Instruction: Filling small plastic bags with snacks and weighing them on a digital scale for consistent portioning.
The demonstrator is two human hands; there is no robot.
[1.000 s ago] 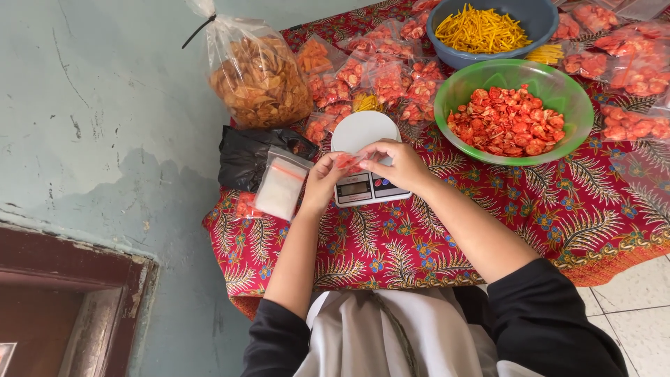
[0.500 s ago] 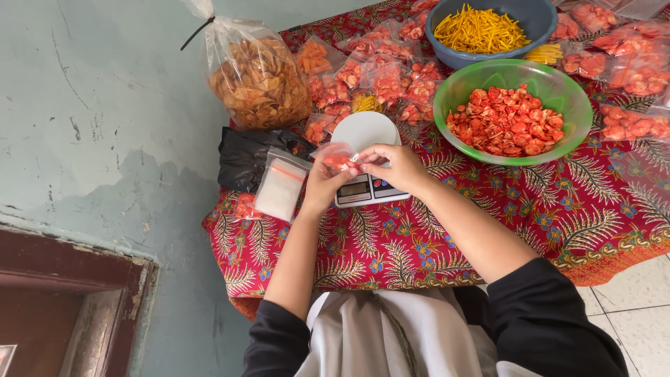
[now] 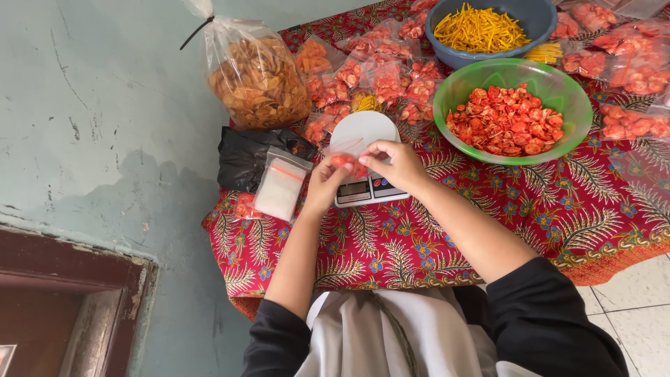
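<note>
Over scale (image 3: 364, 157) | both hands (left (image 3: 325, 183), right (image 3: 395, 164)) pinch snack bag (image 3: 347, 158)

the red cotton tablecloth (image 3: 488, 223) carries a batik print of cream feathery fronds with small blue and orange flowers. the round green plastic bowl (image 3: 558, 84) is full of red-orange chips, and the round blue plastic bowl (image 3: 541, 21) holds bright yellow sticks. the small clear plastic bag (image 3: 347, 159) shows red-orange pieces through it. the white digital kitchen scale (image 3: 363, 132) has a silver front with a grey display. the crumpled black plastic bag (image 3: 244, 157) is glossy. the large clear plastic sack (image 3: 258, 77) is packed with golden-brown crisps. the stack of clear zip bags (image 3: 280, 187) looks milky white with red seal strips. the painted wall (image 3: 105, 126) is pale grey-green and blotchy.
</note>
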